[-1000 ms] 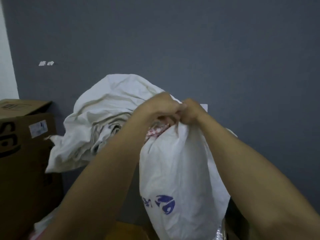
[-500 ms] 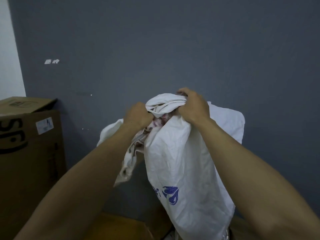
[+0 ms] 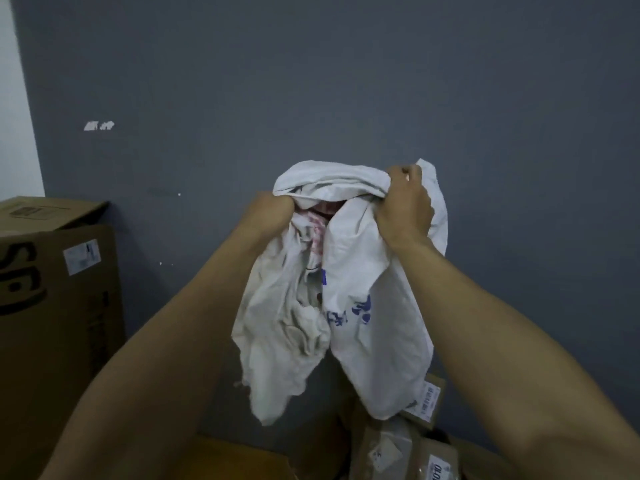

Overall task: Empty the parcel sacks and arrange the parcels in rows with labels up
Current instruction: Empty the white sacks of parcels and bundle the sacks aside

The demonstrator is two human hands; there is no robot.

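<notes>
Left grip [image 3: 273,212], right grip [image 3: 403,213] bunching crumpled sack [image 3: 379,344]

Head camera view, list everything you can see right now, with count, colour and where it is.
sack: one, white with blue print, held up in front of the wall, centre; a greyer crumpled part hangs on its left
parcels: at least three, brown with white labels, bottom right, below the sack
cardboard box: one, brown with black print and a white label, left edge
white marks: two, on the wall, upper left
wall: one, grey, behind everything
left hand: one, grips the sack's top edge on the left
right hand: one, grips the sack's top edge on the right
</notes>
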